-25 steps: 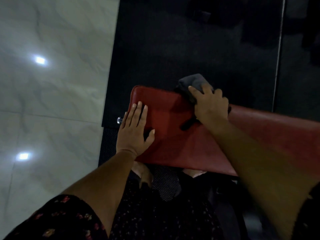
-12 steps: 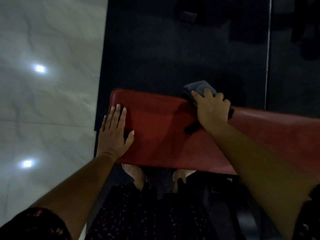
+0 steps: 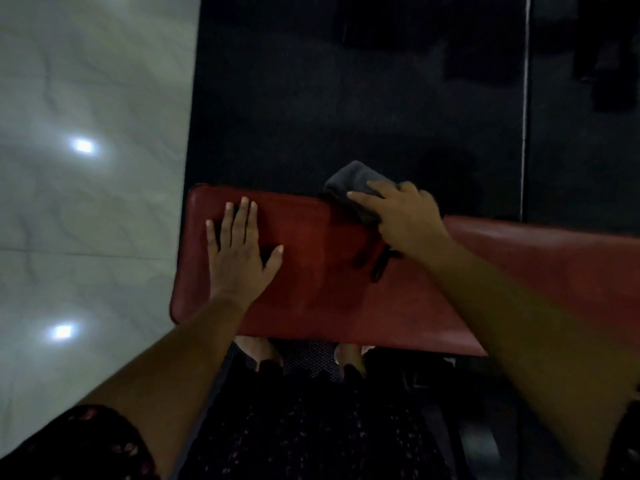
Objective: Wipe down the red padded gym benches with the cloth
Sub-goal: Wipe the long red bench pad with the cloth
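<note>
A red padded bench (image 3: pixel 311 292) runs from the centre left out past the right edge of the head view. My left hand (image 3: pixel 239 251) lies flat on its left end, fingers straight and spread. My right hand (image 3: pixel 405 216) presses a dark grey cloth (image 3: pixel 353 180) onto the bench's far edge, fingers extended over it. Part of the cloth sticks out beyond the fingers, and a dark fold of it shows under the wrist.
A pale marble floor (image 3: pixel 86 202) with light reflections fills the left. Black rubber matting (image 3: pixel 346 98) lies beyond the bench, crossed by a thin light seam (image 3: pixel 524 116) on the right. My bare feet (image 3: pixel 256 351) stand just under the bench's near edge.
My left hand has slid further onto the bench pad, away from its left end. The right hand and cloth stay at the far edge, fingers now reaching more to the left.
</note>
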`<state>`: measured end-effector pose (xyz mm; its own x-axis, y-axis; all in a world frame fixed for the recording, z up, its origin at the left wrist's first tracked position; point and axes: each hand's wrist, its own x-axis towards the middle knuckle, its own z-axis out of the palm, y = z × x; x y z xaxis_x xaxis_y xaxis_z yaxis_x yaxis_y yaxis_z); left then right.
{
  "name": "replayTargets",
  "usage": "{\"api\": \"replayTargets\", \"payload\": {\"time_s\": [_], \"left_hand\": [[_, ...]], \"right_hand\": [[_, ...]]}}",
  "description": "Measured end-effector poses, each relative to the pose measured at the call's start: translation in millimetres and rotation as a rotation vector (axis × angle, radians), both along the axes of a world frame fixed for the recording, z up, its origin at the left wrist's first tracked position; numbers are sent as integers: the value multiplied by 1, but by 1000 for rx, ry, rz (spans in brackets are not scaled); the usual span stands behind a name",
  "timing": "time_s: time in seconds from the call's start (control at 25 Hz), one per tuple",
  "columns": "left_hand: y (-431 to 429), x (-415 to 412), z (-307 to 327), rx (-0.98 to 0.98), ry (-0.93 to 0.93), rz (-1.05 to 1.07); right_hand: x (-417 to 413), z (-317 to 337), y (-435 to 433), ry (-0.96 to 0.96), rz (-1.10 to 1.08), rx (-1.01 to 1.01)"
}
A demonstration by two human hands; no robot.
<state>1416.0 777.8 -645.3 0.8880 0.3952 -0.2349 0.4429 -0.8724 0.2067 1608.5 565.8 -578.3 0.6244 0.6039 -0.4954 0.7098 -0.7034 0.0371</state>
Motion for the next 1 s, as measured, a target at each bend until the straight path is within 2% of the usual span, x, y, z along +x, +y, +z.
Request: {"api": "replayTargets", "payload": {"time_s": [0.12,0.2,0.24,0.32,0.44,0.52,0.6,0.68,0.76,0.88,1.0], "left_hand": [[-15,15,-2,30,30,89],[-25,20,0,34,18,74],[-32,25,1,31,16,37],[-48,39,3,24,24,-54],[-74,68,7,23,34,-129],[-95,87,9,34,16,-139],[-117,103,7,50,13,-179],[-131,109,3,79,46,-250],[-130,111,-4,103,48,-267],[-128,108,-8,119,5,-277],[-131,109,-9,74,-38,-254]], "right_hand": [[8,4,-16,-116,-265,-263],[6,5,11,-90,-298,-361],[3,6,22,-72,-260,-332],[-1,5,21,-32,-137,-135],[11,4,-38,65,9,97],[24,-3,-85,55,-4,96],[30,-7,-111,-56,-155,27],[20,-8,-106,-144,-325,-87],[10,-5,-84,-137,-364,-105],[8,-2,-89,-87,-139,46],[32,-9,-142,-30,44,136]]}}
